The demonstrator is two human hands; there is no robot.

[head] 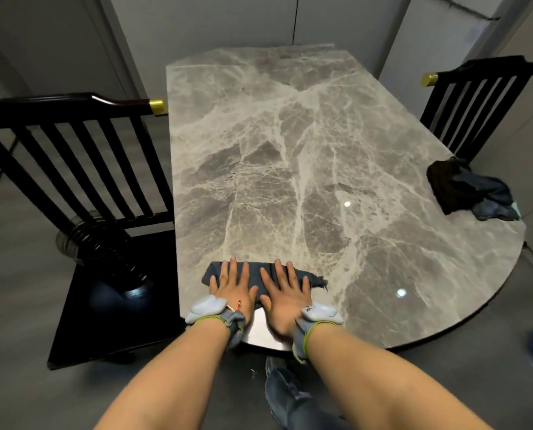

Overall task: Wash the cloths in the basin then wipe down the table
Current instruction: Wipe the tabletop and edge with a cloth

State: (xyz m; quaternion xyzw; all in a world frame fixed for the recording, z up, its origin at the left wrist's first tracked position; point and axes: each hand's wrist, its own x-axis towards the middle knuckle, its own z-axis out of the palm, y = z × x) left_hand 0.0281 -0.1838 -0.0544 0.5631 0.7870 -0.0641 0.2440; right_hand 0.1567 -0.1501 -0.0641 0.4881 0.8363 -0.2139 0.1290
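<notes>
Both-handed, presses dark cloth (254,274) onto marble table (290,150) at its near edge, left hand (234,290) beside right hand (285,293), fingers straight, spread, grasping nothing. Has crumpled cloth heap (463,190) at right rim.

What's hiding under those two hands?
A dark cloth lies flat on the marble table. The left hand and right hand press on it, fingers straight. They cover its middle, so that part cannot be seen.

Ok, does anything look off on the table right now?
The dark blue cloth under the left hand and right hand has a ragged, frayed right end. A crumpled heap of dark cloths sits at the very right edge of the grey marble table. No spill shows.
</notes>
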